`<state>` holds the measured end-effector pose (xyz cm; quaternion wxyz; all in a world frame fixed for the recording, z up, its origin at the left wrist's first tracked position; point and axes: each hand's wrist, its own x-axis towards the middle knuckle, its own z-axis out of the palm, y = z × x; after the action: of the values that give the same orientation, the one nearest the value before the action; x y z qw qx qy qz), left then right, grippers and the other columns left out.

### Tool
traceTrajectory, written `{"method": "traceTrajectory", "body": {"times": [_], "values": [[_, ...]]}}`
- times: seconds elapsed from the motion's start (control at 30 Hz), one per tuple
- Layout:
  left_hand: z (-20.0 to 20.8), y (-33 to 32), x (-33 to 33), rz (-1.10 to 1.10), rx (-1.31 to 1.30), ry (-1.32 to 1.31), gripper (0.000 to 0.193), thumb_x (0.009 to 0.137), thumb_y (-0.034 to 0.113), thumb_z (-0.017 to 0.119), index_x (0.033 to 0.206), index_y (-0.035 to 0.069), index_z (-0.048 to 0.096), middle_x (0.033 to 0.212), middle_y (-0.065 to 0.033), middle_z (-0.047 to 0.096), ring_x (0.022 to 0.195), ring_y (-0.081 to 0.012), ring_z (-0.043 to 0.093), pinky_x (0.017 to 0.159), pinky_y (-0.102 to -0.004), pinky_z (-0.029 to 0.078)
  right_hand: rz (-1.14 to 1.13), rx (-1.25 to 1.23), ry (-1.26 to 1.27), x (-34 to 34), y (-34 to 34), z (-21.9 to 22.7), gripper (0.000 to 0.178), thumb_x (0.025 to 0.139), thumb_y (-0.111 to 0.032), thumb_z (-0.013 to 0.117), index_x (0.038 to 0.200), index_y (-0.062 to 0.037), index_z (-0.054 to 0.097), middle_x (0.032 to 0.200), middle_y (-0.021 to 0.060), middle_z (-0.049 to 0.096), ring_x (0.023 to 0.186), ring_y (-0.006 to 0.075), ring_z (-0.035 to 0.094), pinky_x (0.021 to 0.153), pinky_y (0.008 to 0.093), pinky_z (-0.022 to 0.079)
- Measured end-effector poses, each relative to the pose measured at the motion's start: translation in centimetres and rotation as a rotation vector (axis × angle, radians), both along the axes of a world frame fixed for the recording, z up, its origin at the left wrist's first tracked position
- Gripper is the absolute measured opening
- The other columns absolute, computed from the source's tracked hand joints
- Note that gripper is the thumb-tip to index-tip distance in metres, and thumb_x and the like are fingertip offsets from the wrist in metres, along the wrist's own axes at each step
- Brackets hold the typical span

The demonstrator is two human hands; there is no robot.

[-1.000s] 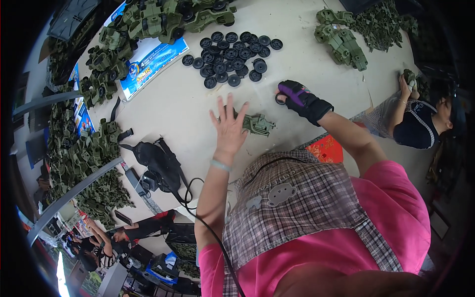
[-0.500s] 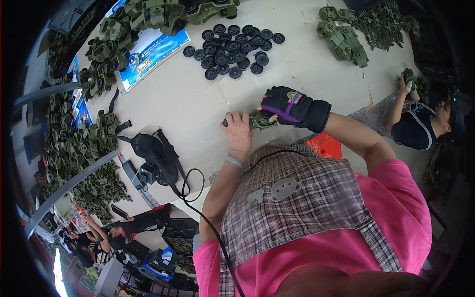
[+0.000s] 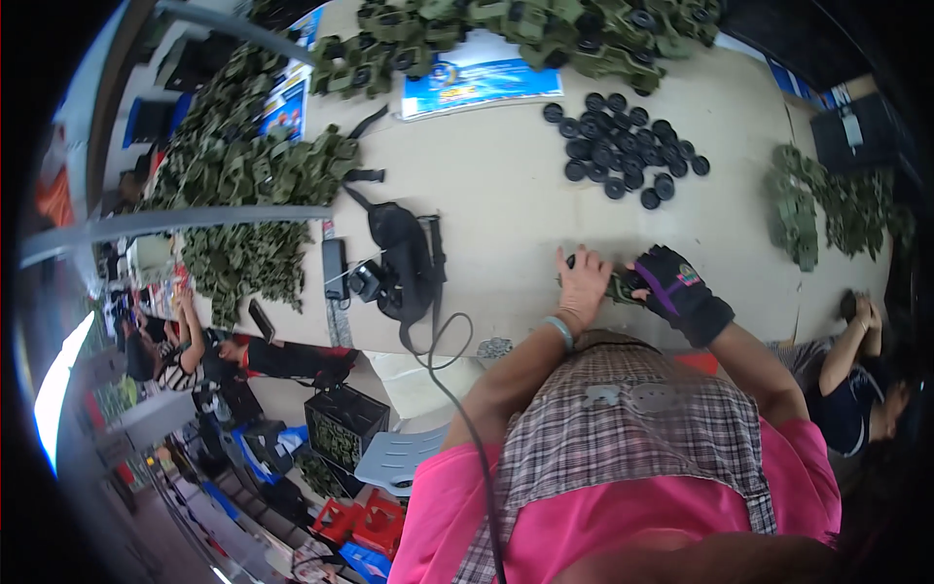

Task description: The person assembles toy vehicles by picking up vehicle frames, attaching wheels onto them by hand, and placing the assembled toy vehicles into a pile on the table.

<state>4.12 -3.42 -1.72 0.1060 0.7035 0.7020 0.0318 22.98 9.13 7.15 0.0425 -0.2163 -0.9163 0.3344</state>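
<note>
Between my two hands, near the front edge of the table, lies a green plastic toy vehicle body (image 3: 620,287), mostly covered by my fingers. My bare left hand (image 3: 586,284) grips its left end, and a black wheel (image 3: 572,262) shows at the fingertips. Around its right end closes my right hand (image 3: 676,289), in a black and purple fingerless glove. A loose pile of black toy wheels (image 3: 632,151) is spread beyond my hands.
Green toy vehicles (image 3: 574,29) crowd the far edge beside a blue printed sheet (image 3: 482,90). More green parts heap at left (image 3: 258,185) and right (image 3: 800,214). A black bag (image 3: 397,253) with a cable lies left of me. Co-workers sit at both sides.
My view has turned, so the table and my hands appear farther right and lower. Both hands stay on the toy vehicle body.
</note>
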Motion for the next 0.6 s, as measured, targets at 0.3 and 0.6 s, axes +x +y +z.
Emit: {"method": "traceTrajectory", "body": {"times": [0.3, 0.6], "values": [[0.8, 0.0, -1.1, -0.109, 0.048, -0.047, 0.050, 0.075, 0.028, 0.086, 0.118, 0.013, 0.065, 0.121, -0.0101, 0.060, 0.128, -0.0331, 0.052, 0.114, -0.0640, 0.035, -0.206, -0.043, 0.039, -5.2, -0.3, -2.8, 0.026, 0.086, -0.016, 0.065, 0.109, -0.0030, 0.063, 0.104, 0.0231, 0.066, 0.101, 0.0450, 0.063, 0.090, 0.0518, 0.052], [-0.1, -0.4, -1.4, -0.097, 0.093, -0.068, 0.023, 0.091, 0.022, 0.062, 0.111, 0.013, 0.066, 0.115, -0.0087, 0.061, 0.122, -0.0295, 0.054, 0.109, -0.0579, 0.038, -0.339, 0.017, -0.304, -7.0, -1.5, -0.3, 0.029, 0.082, -0.025, 0.074, 0.103, -0.0071, 0.065, 0.098, 0.0208, 0.068, 0.099, 0.0421, 0.066, 0.085, 0.0527, 0.052]]}}
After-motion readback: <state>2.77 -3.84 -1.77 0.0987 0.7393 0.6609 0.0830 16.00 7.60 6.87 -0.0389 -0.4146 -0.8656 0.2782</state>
